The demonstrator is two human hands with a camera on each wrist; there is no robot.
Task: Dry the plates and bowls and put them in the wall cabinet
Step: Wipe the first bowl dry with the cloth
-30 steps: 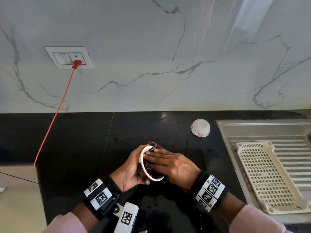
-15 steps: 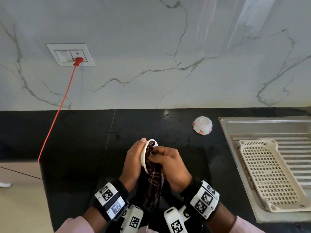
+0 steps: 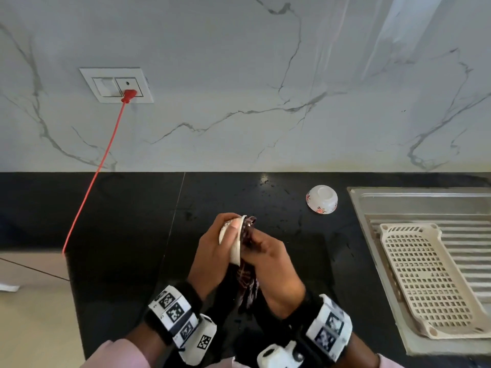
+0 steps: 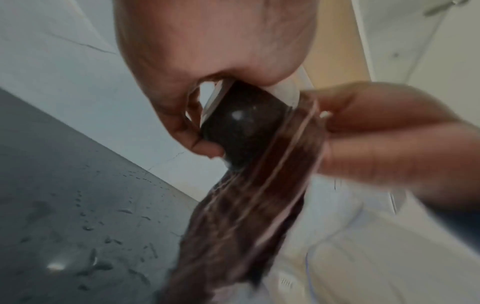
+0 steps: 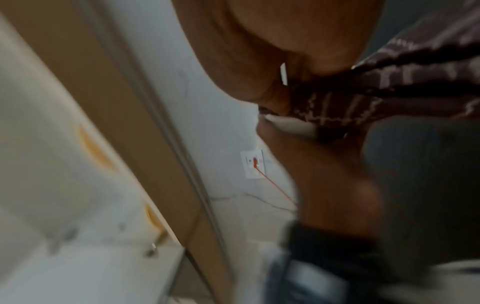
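Note:
My left hand [image 3: 212,248] grips a small white bowl [image 3: 235,245] on its side above the black counter, thumb over its outer wall. My right hand [image 3: 268,258] holds a dark maroon patterned cloth [image 3: 247,282] and presses it into the bowl's mouth; the rest of the cloth hangs down between my wrists. In the left wrist view the cloth [image 4: 246,205] fills the bowl [image 4: 288,90], blurred. The right wrist view shows the cloth [image 5: 376,88] bunched under my fingers beside the bowl's rim [image 5: 291,125]. A second white bowl [image 3: 322,199] with red flowers lies upside down at the back of the counter.
A steel sink drainboard [image 3: 414,205] at the right carries a beige perforated plastic tray [image 3: 430,277]. A red cable [image 3: 101,166] runs from the wall socket [image 3: 117,85] down over the counter's left edge. Water drops dot the black counter [image 3: 119,221].
The bowl has turned in my left hand, from rim facing the camera to edge-on. My right hand has worked the cloth deeper into the bowl, and both hands sit slightly higher.

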